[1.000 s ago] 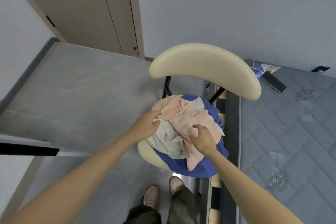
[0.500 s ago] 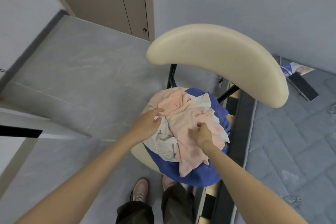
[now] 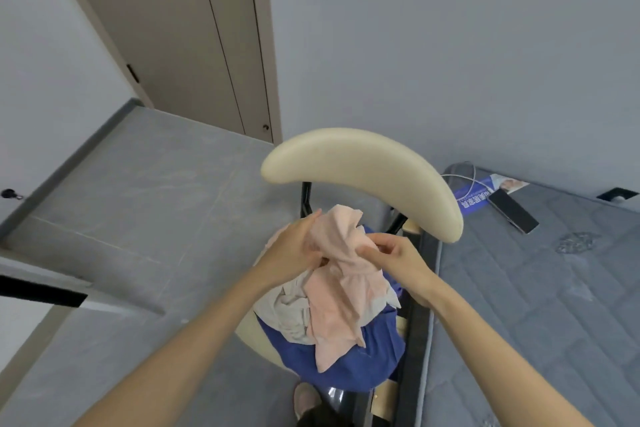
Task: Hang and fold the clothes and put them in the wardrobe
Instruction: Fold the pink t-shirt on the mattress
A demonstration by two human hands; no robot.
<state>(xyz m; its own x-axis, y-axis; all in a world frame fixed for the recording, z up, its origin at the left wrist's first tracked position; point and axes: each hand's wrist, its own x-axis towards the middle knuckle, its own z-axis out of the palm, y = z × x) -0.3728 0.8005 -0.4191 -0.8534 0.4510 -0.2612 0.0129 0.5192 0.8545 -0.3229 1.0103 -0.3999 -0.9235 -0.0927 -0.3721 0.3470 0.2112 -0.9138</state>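
Only the head view here, looking down at a cream chair [image 3: 363,166] with a curved padded backrest and a pile of clothes on its seat.

The pink garment [image 3: 343,288] is on top of the pile. Its upper part is bunched up and lifted between both hands, and the rest trails down over the other clothes to the front edge of the seat. The left hand [image 3: 294,250] grips the bunched cloth from the left, fingers wrapped along the fabric. The right hand [image 3: 398,260] pinches a fold of the same cloth between thumb and fingertips on the right side. So both hands are grasping the pink piece, close together above the seat.

Under it there's a pale grey garment [image 3: 291,312] crumpled on the left, and a blue garment [image 3: 346,371] at the bottom, hanging over the seat's front.

Right of the chair is a grey quilted mattress [image 3: 536,305] with a black phone-like slab [image 3: 512,213], a blue leaflet [image 3: 481,196] and a white cable near its far end. A beige door [image 3: 180,28] stands in the back left corner, over a grey floor [image 3: 138,201]. A shoe tip [image 3: 306,399] pokes in at the bottom edge.
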